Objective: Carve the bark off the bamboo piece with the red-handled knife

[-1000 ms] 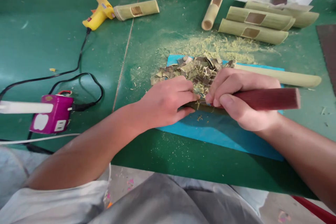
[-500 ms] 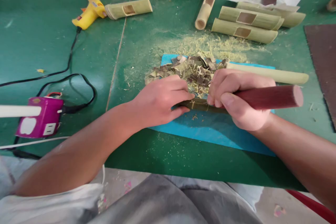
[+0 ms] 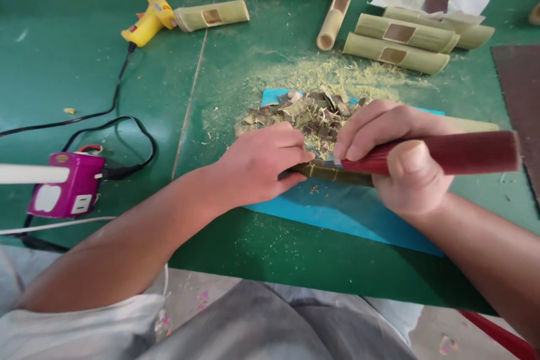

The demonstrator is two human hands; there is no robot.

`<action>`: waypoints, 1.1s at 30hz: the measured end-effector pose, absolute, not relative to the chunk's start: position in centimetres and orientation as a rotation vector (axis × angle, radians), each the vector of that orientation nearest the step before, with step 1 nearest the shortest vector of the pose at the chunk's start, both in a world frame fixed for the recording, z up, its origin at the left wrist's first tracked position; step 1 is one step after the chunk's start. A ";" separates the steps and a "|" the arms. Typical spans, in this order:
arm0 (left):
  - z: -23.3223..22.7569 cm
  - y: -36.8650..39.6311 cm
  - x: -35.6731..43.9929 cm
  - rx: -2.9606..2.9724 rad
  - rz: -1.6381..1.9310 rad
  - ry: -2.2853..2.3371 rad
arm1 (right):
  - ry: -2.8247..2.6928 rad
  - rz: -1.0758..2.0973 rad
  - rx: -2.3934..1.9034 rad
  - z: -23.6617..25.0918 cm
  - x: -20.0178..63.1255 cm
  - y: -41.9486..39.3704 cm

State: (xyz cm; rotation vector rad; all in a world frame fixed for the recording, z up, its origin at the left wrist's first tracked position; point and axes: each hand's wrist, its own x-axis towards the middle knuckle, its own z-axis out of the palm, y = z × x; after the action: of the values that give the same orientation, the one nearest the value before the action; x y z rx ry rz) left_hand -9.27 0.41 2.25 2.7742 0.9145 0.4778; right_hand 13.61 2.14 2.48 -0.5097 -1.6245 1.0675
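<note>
On bamboo piece point(image 3: 333, 172), tool handle point(image 3: 455, 153) raised.

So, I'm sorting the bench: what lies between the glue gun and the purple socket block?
In the head view, only the glue gun's black cord on green table before the socket block.

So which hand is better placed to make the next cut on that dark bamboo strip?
Right. The right hand grips the red-handled tool, its tip meeting the bamboo strip. The left hand is pinning the strip on the blue mat.
</note>
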 end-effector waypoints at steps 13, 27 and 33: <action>2.6 0.1 -9.3 2.774 0.404 0.987 | -1.753 1.175 -0.499 3.0 13.5 2.5; 2.2 0.3 -9.4 2.761 0.419 0.983 | -1.942 1.097 -0.441 3.6 13.9 2.7; 2.3 0.4 -9.4 2.739 0.413 0.953 | -2.011 1.036 -0.301 3.4 14.2 3.5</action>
State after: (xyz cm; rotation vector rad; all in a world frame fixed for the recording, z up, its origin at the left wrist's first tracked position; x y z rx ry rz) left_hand -9.41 0.38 2.27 2.7394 0.9529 0.4133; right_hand 14.18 3.54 3.41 -0.3008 -2.0114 1.0363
